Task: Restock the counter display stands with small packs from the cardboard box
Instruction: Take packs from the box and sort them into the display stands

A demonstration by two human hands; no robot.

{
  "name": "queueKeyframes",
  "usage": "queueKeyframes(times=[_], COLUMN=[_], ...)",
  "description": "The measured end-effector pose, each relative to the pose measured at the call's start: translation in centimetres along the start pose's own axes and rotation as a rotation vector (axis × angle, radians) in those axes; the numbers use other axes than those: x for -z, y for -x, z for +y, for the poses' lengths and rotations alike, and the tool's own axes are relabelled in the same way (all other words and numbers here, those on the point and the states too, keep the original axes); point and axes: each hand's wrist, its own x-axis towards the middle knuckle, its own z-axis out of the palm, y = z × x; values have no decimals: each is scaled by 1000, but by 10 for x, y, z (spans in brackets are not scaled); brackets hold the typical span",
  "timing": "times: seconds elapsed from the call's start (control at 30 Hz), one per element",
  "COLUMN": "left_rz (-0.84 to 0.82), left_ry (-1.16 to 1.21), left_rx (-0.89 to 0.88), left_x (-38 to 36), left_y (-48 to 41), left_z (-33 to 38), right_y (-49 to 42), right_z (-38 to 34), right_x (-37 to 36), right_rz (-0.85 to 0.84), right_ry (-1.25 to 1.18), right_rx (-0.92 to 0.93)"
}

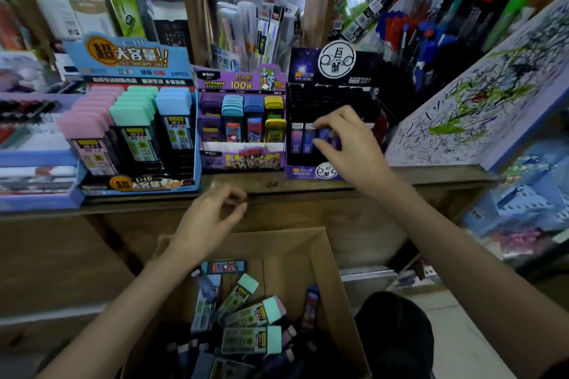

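Three display stands line the wooden counter: a blue stand point(129, 61) with pink, mint and blue packs on the left, a purple stand point(243, 160) in the middle, a dark purple stand point(308, 174) on the right. My right hand point(348, 144) pinches a small purple pack point(331, 138) at the front row of the dark stand, beside two upright purple packs point(303, 140). My left hand point(209, 218) hovers over the cardboard box point(332, 271) with loosely curled fingers, holding nothing. Several loose packs point(251, 314) lie in the box.
A scribbled white test pad point(480, 108) leans at the right. Pen racks point(431, 37) fill the back right, hanging refill packs point(264, 28) the back centre. A lilac tray point(34, 163) of stock sits far left. A dark round object point(397, 335) lies beside the box.
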Motion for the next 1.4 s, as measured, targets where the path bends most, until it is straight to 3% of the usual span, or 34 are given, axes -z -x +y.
queueKeyframes(times=[0.17,0.3,0.4,0.5,0.7,0.9,1.03,1.13,1.27,1.33,1.4], left_rz=[-161,-324,-403,-499,-716,-767,-666,-682,-566,-512,-562], left_ry=[53,49,36,-96,-458,-648,-656,-577,-367,-303,-304], left_rx=[171,228,200,78,-286,-370,-227,-163,-151,-60,55], left_x=[-52,-116,-163,-199,-239,-248,-231,-218,-193,-176,-163], left_y=[57,88,104,114,119,119,123,126,125,121,119], left_z=[-42,-56,-55,-54,-63,-71,-92,-108,-117,-126,-136], right_y=[87,169,222,252,264,265,264,261,253,247,240], right_z=[13,47,57,55,56,57,58,54,35,22,15], right_x=[-37,-80,-107,-126,-132,-135,-134,-133,-133,-143,-163], right_rz=[-225,-306,-288,-241,-158,-155,-183,-233,-138,-202,-381], right_ry=[-67,-86,-259,-409,-512,-484,-430,-337,112,31,-133], right_rx=[-117,-460,-764,-863,-924,-914,-893,-861,-496,-438,-559])
